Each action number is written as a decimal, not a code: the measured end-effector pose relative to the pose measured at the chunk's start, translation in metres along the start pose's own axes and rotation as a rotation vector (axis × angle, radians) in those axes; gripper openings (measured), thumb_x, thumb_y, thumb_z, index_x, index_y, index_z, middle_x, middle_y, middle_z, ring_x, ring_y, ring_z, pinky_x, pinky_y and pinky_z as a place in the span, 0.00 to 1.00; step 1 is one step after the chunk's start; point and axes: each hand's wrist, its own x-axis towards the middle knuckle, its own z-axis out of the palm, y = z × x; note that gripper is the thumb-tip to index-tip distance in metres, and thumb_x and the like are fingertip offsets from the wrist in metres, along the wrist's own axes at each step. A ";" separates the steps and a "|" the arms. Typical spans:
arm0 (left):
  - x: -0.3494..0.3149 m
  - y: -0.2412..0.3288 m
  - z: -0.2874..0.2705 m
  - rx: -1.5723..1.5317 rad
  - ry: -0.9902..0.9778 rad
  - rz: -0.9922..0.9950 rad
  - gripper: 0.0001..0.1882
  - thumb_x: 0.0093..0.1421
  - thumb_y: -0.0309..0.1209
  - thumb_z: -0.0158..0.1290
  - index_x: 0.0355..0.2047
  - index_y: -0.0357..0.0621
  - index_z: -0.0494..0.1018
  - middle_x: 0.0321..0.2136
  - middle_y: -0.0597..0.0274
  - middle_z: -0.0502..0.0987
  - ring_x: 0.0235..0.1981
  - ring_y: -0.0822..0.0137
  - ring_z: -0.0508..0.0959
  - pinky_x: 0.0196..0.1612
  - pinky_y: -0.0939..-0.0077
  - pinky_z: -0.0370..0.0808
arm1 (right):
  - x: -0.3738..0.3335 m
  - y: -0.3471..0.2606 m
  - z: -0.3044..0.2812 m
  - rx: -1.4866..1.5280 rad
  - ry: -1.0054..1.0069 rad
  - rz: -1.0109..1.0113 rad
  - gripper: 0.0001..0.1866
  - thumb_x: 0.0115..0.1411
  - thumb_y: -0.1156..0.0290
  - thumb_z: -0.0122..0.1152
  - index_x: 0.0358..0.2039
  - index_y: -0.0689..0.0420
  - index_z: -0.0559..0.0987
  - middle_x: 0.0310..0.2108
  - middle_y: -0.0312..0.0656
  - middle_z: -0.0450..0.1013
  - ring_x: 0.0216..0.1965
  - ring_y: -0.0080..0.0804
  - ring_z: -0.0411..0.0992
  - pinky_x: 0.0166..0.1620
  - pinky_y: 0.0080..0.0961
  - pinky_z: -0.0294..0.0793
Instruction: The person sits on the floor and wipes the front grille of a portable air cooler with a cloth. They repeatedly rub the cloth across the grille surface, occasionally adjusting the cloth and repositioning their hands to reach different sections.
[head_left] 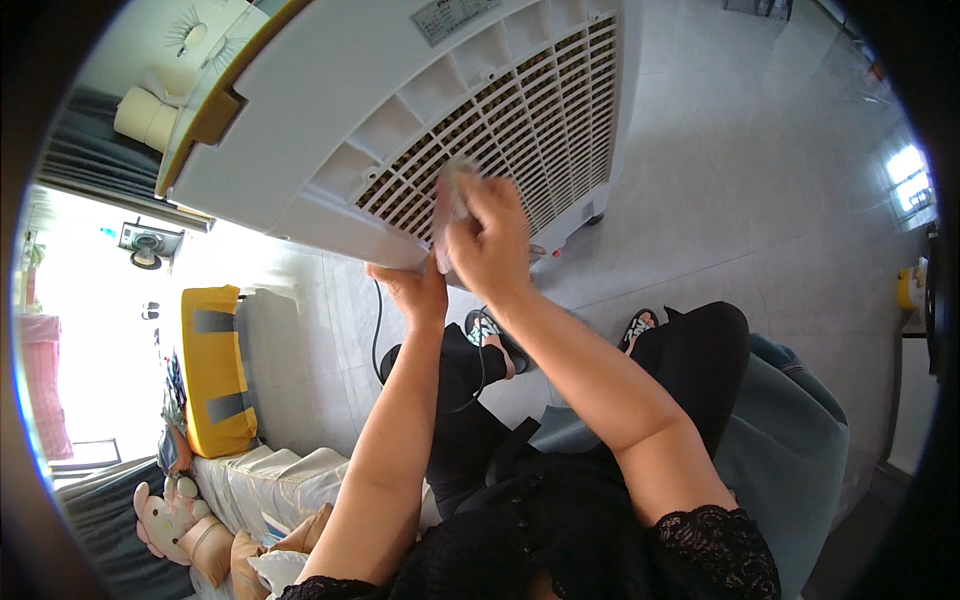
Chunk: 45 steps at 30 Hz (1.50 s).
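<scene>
A white air cooler (290,150) stands in front of me, its back grille (540,110) of narrow slats facing me. My right hand (490,235) is closed around a crumpled, pale pinkish cloth (450,200), which is against or just over the grille's lower left part. Motion smears the cloth somewhat. At the cooler's lower left edge, my left hand (412,295) grips the housing, thumb and fingers apart around the rim. A black power cord (377,335) hangs down beside that hand.
Below the cooler a caster (595,218) touches the grey tiled floor (700,200). My sandaled feet are close by. On the left are a yellow bench-like piece (215,370), a covered sofa (270,490) and a plush toy (180,520). I sit on a grey-green seat (780,460).
</scene>
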 end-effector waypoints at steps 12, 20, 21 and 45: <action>-0.002 -0.007 0.000 -0.098 -0.005 0.070 0.46 0.48 0.31 0.66 0.57 0.37 0.46 0.52 0.45 0.56 0.54 0.51 0.61 0.57 0.54 0.60 | 0.023 -0.011 -0.009 0.067 0.031 0.041 0.17 0.48 0.75 0.56 0.40 0.64 0.78 0.30 0.49 0.69 0.30 0.45 0.70 0.35 0.35 0.70; 0.001 -0.005 0.003 -0.194 -0.034 -0.043 0.42 0.51 0.38 0.64 0.55 0.41 0.47 0.49 0.50 0.57 0.51 0.56 0.63 0.55 0.57 0.62 | -0.018 0.007 0.017 0.037 -0.037 -0.123 0.24 0.44 0.78 0.53 0.46 0.60 0.77 0.31 0.47 0.69 0.34 0.44 0.70 0.36 0.35 0.72; 0.001 -0.006 0.002 -0.144 -0.028 -0.005 0.41 0.51 0.37 0.63 0.55 0.41 0.47 0.49 0.50 0.57 0.51 0.56 0.63 0.55 0.57 0.63 | -0.030 0.013 0.022 0.050 -0.064 -0.137 0.24 0.44 0.79 0.53 0.47 0.60 0.77 0.32 0.47 0.69 0.34 0.44 0.70 0.36 0.35 0.72; 0.003 -0.002 -0.001 -0.239 -0.075 -0.105 0.32 0.57 0.38 0.60 0.57 0.47 0.56 0.51 0.57 0.62 0.53 0.60 0.65 0.55 0.61 0.64 | -0.007 -0.025 0.006 0.072 -0.303 -0.187 0.28 0.46 0.76 0.52 0.52 0.61 0.71 0.36 0.54 0.66 0.32 0.48 0.68 0.34 0.37 0.71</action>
